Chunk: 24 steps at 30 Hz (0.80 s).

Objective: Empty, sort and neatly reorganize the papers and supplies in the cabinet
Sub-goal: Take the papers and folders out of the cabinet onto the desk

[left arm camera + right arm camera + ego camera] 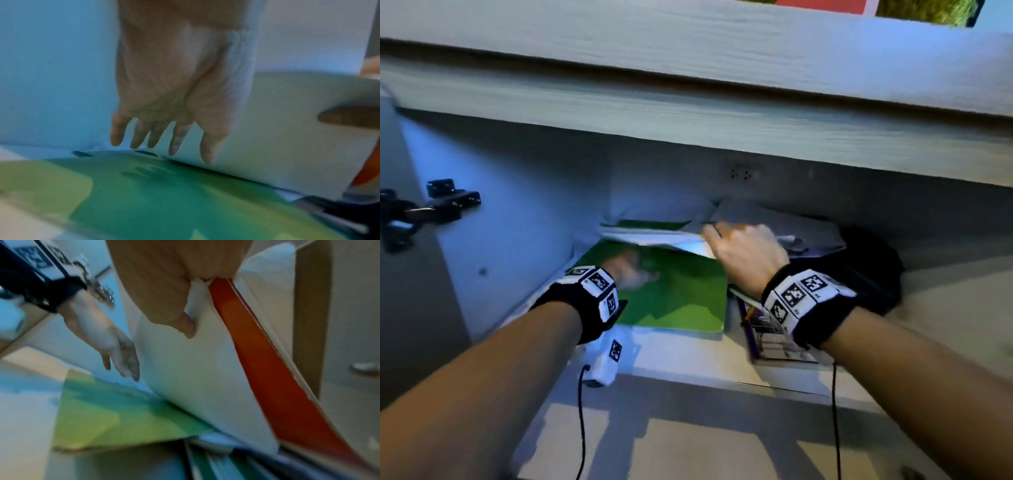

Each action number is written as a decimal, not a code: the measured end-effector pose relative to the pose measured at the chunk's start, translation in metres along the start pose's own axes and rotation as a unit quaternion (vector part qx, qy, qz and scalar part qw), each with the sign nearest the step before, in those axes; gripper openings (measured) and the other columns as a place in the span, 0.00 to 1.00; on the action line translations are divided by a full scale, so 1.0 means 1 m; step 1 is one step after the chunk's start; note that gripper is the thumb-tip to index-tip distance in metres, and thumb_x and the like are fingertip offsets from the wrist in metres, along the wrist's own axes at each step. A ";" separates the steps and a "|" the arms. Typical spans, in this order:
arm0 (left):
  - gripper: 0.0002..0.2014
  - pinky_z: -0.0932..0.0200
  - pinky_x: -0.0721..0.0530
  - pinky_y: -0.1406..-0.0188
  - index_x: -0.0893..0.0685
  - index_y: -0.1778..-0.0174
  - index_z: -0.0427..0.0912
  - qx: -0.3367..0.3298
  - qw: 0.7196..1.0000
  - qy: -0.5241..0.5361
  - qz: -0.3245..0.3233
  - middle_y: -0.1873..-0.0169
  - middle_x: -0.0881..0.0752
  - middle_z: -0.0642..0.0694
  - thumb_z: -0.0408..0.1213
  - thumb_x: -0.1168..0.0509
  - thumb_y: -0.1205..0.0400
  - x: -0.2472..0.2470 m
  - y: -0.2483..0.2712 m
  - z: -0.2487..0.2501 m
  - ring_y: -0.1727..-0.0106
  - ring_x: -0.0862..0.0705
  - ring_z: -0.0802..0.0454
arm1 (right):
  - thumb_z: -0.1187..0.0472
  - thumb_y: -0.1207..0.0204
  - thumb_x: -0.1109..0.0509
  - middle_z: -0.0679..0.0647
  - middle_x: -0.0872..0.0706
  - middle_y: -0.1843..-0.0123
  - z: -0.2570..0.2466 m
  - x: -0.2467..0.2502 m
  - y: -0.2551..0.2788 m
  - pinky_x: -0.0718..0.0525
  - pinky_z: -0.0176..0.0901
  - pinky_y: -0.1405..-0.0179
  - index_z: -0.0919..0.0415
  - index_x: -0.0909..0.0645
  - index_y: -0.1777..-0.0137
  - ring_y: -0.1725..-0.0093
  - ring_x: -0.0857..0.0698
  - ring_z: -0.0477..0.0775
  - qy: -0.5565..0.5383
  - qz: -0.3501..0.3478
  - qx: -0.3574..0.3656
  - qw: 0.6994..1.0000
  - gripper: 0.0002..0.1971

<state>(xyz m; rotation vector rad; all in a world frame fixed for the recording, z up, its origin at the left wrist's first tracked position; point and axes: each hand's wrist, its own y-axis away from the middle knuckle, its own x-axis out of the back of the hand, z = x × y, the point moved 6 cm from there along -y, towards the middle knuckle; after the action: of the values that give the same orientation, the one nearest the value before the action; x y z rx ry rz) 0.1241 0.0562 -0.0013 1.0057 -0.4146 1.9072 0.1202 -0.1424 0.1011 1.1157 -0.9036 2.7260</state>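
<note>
**Emptying step: the paper stack is lifted off the green folder**

The emptying of the white wooden cabinet is judged to be in hand, with little yet taken out. On its lower shelf a bundle of white paper sheets with an orange cover among them is held up at its near edge by the right hand. In the right wrist view the thumb is seen pressed on the face of the sheets and the edge is pinched in the closed hand; the other fingers are hidden behind the paper.

Beneath the raised bundle a flat green card folder lies on the shelf floor. The left hand is held above it with fingers spread and nearly straight, nothing being gripped; whether the fingertips touch the folder cannot be told through the blur.

To the right of the folder a printed booklet with a pencil on it lies under the right wrist, and a dark soft object, too dim to identify, sits further right.

For the next move, a fuller grip on the limp bundle is judged necessary, probably with support from the left hand underneath, so that loose sheets are not spilled as the stack is drawn out under the low upper board. The folder could then be taken separately.
</note>
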 end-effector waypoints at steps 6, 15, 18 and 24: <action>0.18 0.53 0.25 0.36 0.24 0.29 0.24 0.093 0.990 -0.047 0.100 0.29 0.23 0.27 0.30 0.42 0.12 0.040 -0.016 -0.092 0.28 0.23 0.34 | 0.69 0.17 0.46 0.58 0.24 0.33 -0.042 -0.078 -0.001 0.21 0.54 0.47 0.57 0.33 0.26 0.39 0.17 0.64 -0.112 -0.203 -0.031 0.972 0.20; 0.40 0.48 0.23 0.31 0.24 0.28 0.33 0.137 0.988 0.013 0.076 0.28 0.23 0.34 0.68 0.42 0.19 0.040 -0.044 -0.114 0.29 0.22 0.36 | 0.68 0.31 0.31 0.63 0.36 0.31 -0.013 -0.109 0.035 0.24 0.55 0.36 0.59 0.41 0.28 0.32 0.30 0.66 -0.272 -0.199 -0.366 0.867 0.33; 0.43 0.48 0.22 0.32 0.26 0.26 0.33 0.133 0.988 0.050 0.067 0.27 0.23 0.35 0.68 0.35 0.23 0.041 -0.048 -0.119 0.29 0.22 0.36 | 0.69 0.31 0.30 0.63 0.37 0.32 -0.015 -0.121 0.038 0.24 0.53 0.36 0.58 0.42 0.27 0.34 0.27 0.67 -0.329 -0.247 -0.389 0.824 0.34; 0.45 0.49 0.26 0.30 0.41 0.17 0.32 0.133 0.980 0.146 0.027 0.19 0.34 0.36 0.58 0.31 0.20 0.042 -0.051 -0.115 0.22 0.30 0.37 | 0.78 0.30 0.35 0.58 0.36 0.25 -0.010 -0.123 0.030 0.31 0.48 0.25 0.53 0.41 0.19 0.27 0.29 0.62 -0.465 -0.185 -0.408 0.764 0.41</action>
<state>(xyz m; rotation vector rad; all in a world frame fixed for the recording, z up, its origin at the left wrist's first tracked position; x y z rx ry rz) 0.1018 0.1796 -0.0448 0.8687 -0.0165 2.1583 0.1967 -0.1427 -0.0007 2.0416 -1.4870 1.0680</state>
